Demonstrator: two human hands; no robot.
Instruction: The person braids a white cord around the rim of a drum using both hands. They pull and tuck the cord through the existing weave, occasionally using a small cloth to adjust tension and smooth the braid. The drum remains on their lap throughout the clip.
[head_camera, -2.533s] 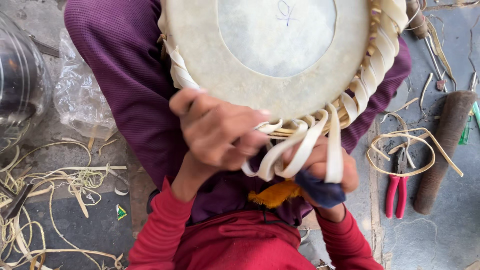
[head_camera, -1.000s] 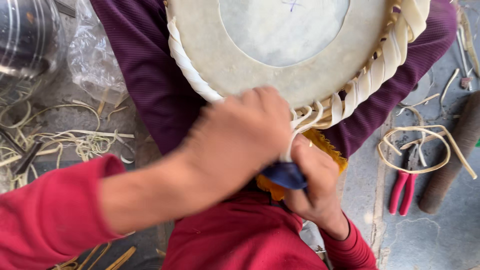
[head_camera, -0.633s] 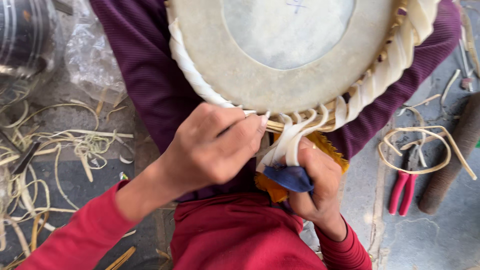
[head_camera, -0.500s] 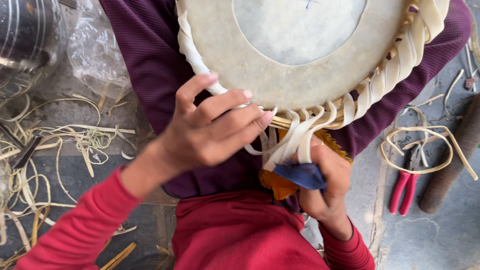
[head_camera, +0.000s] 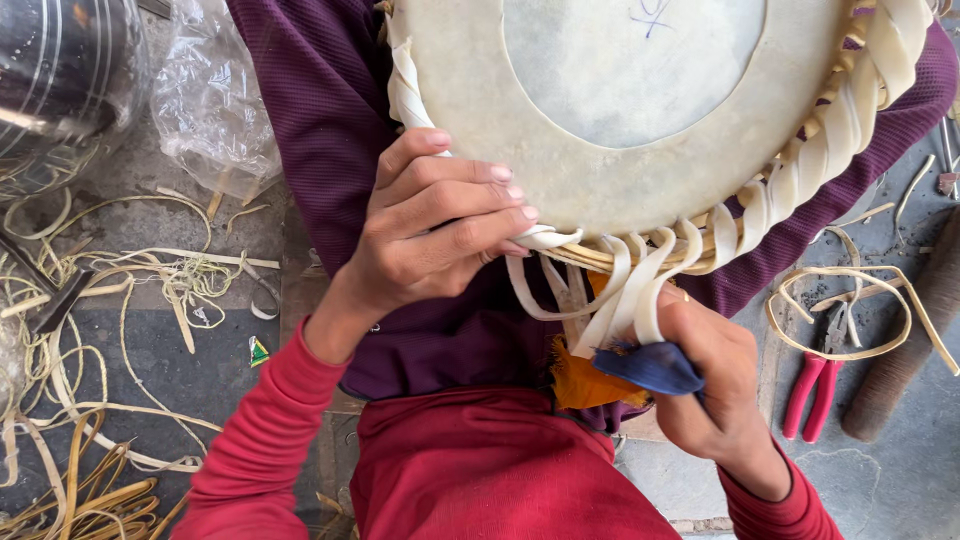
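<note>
Right hand (head_camera: 715, 385) fisted around straps (head_camera: 630, 295)

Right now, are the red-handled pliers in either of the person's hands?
No, the red-handled pliers lie on the floor to the right, apart from the right hand, which grips the pale straps and a blue cloth.

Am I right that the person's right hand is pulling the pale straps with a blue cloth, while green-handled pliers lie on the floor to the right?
Not quite: the pliers have red handles, not green, as the head view shows. The rest holds: the right hand grips the pale straps with a blue cloth, and the pliers lie on the floor to the right.
</note>
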